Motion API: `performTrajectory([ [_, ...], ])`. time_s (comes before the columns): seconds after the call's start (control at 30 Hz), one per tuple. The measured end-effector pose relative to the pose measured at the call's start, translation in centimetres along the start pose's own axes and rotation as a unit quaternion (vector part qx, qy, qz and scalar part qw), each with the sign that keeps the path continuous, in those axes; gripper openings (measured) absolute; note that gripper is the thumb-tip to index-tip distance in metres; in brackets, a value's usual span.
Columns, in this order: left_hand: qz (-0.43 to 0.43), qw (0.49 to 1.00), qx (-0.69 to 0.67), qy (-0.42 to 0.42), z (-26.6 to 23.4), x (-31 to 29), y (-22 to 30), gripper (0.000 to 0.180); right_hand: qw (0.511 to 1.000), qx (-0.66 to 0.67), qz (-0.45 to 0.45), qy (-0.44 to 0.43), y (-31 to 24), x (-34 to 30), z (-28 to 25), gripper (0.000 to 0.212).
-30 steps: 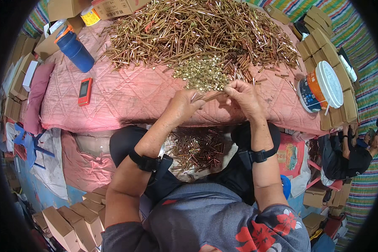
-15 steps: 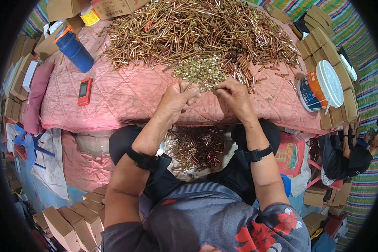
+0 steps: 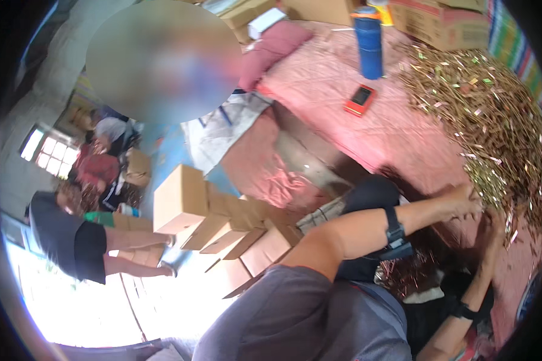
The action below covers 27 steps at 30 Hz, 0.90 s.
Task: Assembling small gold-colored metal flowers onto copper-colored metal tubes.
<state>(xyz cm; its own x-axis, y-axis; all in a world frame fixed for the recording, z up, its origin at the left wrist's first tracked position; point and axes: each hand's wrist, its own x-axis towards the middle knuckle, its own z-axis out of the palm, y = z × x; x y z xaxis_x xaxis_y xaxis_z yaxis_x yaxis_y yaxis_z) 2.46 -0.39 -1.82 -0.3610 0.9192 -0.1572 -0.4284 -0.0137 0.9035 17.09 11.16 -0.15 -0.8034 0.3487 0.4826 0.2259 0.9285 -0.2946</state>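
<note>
My left hand (image 3: 462,203) is at the near edge of a small heap of shiny gold-coloured metal pieces (image 3: 486,180). Its fingers look curled together, but blur hides what is between them. Close beside it is my right hand (image 3: 495,221), by loose pieces at the heap's lower end; its fingers are smeared. Behind the small heap spreads a big pile of thin coppery metal tubes (image 3: 464,90). Both heaps lie on a pink quilted cover (image 3: 325,90). More dark coppery tubes (image 3: 406,274) lie below, between my legs.
A blue bottle (image 3: 368,48) and a red device with a dark screen (image 3: 360,100) are on the cover. A mauve cushion (image 3: 277,51) lies at its far left end. Cardboard boxes (image 3: 179,198) stand on the left floor, where a person (image 3: 66,237) bends over near others.
The view has swung left, so the table and my hands now appear at the right, and the floor boxes and other people show. My hands remain by the small heap.
</note>
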Motion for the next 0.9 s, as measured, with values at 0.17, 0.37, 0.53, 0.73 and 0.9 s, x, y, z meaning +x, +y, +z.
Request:
performTrajectory([
  [0.17,-0.003,1.000,0.027,0.010,-1.7,-1.1,1.7,0.012,0.998,0.031,0.026,-0.044,0.2,1.3,1.8,0.009],
  [0.37,-0.005,1.000,0.029,-0.002,-1.8,-0.7,1.1,0.010,0.998,0.051,0.016,-0.023,-0.2,0.9,2.1,0.011],
  [0.53,0.009,0.999,0.043,-0.022,-0.8,-0.4,0.7,0.013,0.991,0.079,0.095,-0.054,-0.5,0.2,0.6,0.011],
  [0.73,-0.054,0.998,0.024,-0.021,-1.8,-0.6,0.9,0.020,0.993,0.056,0.098,-0.029,1.5,-0.4,0.7,0.012],
  [0.9,-0.052,0.996,0.041,-0.055,-3.5,-1.1,1.6,0.025,0.836,0.454,0.306,0.021,-0.6,1.3,0.5,0.017],
])
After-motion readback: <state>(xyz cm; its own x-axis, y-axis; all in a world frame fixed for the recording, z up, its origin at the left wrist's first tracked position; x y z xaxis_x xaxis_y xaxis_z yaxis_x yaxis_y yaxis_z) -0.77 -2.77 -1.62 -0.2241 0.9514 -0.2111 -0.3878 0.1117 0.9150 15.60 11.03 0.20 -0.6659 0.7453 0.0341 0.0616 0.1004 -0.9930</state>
